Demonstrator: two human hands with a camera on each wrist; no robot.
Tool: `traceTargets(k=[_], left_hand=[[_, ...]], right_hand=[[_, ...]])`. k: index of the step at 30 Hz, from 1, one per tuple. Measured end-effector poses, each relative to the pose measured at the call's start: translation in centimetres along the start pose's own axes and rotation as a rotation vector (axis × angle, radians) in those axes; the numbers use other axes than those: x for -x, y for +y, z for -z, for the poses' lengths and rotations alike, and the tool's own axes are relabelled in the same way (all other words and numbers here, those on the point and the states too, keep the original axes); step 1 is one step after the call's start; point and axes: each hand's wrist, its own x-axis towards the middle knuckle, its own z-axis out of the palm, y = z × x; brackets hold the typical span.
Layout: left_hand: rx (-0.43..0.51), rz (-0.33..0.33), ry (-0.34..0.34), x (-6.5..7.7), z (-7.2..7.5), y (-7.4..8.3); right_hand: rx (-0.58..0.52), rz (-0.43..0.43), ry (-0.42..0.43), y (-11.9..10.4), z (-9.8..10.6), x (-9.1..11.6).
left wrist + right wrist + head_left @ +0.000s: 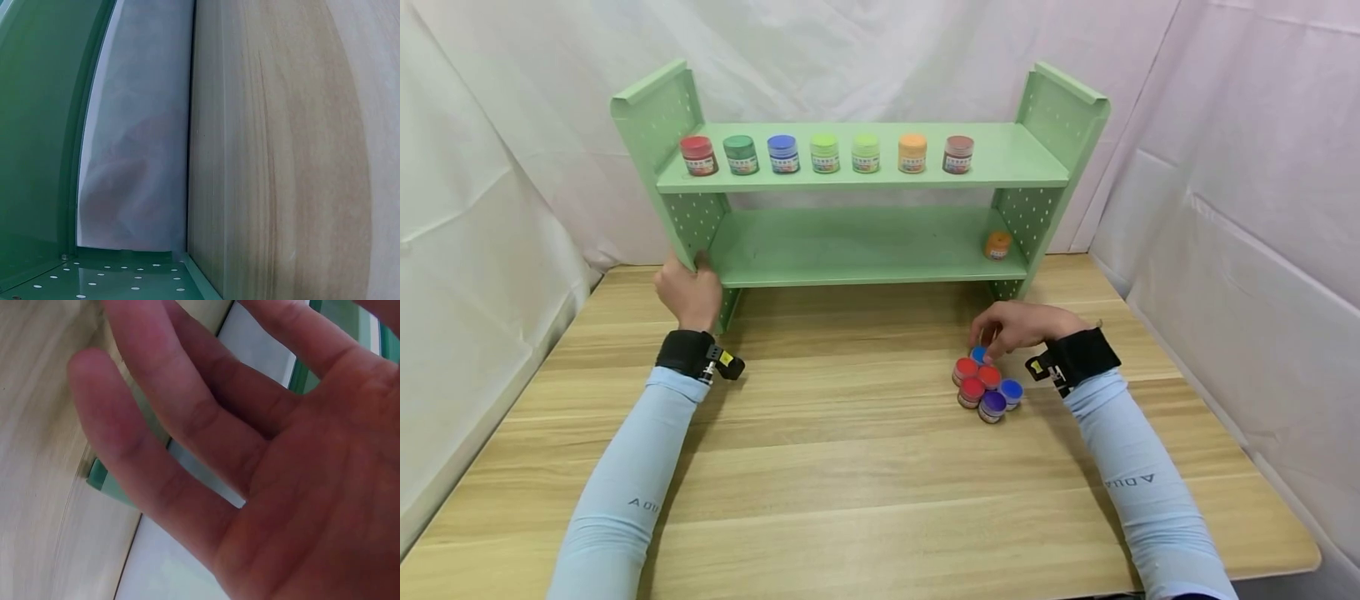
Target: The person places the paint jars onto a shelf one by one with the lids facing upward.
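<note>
My left hand point(691, 292) grips the left side panel of a light green two-tier shelf point(865, 275), with the thumb on the inner face. In the left wrist view that hand is out of sight; the perforated panel point(119, 278) shows. On the right, my right hand point(1018, 327) pinches a small blue-lidded paint jar point(978, 354) at the back of a cluster, its thumb and fingertips at the lid. Touching or close beside it are red-lidded jars point(970, 392), a blue one point(1011, 392) and a purple one point(992, 405). In the right wrist view, the fingers point(169, 394) hide the jar.
Several paint jars stand in a row on the upper tier, from a red one point(699, 156) to a brown one point(958, 155). An orange jar point(997, 245) sits at the lower tier's right end. The shelf stands on a wooden table point(820, 467) before white cloth point(865, 58).
</note>
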Motion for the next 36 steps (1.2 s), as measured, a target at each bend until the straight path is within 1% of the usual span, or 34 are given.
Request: traceTargets(k=[4, 9, 14, 22, 29, 36], left_hand=[[-0.003, -0.011, 0.005, 0.0, 0.0, 0.0], [0.000, -0.008, 0.004, 0.0, -0.1, -0.1], [0.009, -0.002, 0.006, 0.0, 0.0, 0.0], [0.006, 0.011, -0.001, 0.0, 0.0, -0.1], [0.007, 0.024, -0.011, 0.1, 0.0, -0.2], [0.009, 0.024, -0.009, 0.0, 0.1, -0.3]], right_hand=[[-0.025, 0.017, -0.014, -0.2, 0.0, 0.0], [-0.050, 0.015, -0.028, -0.3, -0.1, 0.0], [-0.042, 0.008, -0.021, -0.1, -0.2, -0.1], [-0.045, 0.028, -0.011, 0.4, -0.2, -0.3], [-0.046, 0.038, 0.016, 1.0, -0.2, -0.5], [-0.032, 0.007, 0.067, 1.4, -0.1, -0.4]])
